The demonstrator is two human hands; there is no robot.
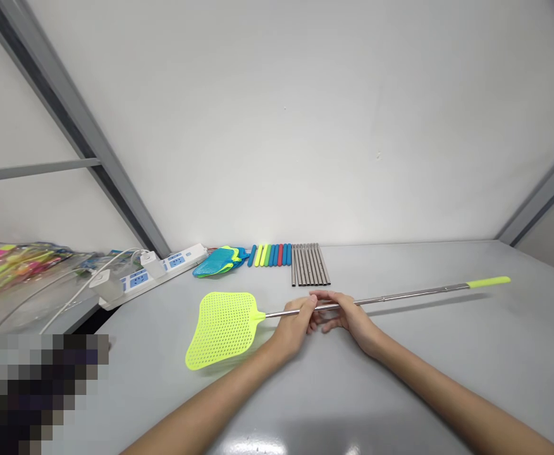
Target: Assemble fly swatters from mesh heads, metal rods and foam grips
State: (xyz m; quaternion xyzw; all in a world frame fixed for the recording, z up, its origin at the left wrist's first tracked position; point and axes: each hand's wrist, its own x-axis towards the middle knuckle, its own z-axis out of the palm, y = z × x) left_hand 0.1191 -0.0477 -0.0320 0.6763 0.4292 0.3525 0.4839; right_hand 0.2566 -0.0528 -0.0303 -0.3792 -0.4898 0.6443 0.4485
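Observation:
A fly swatter with a yellow-green perforated head (222, 328), a thin extended metal rod (405, 296) and a yellow-green grip (489, 282) spans the middle of the view, a little above the table. My left hand (293, 325) is closed around the rod near the swatter's head. Close to its right, my right hand (348, 314) is curled about the same rod, thumb and fingers against it. Some fingertips of both hands overlap or are partly hidden.
Along the back lie stacked swatter heads (220, 260), a row of coloured grips (270, 254) and several metal tubes (310, 265). A power strip (177, 262) with white plugs and cables is at left, beside plastic-bagged colourful items (16, 265). A white wall (324, 126) rises behind.

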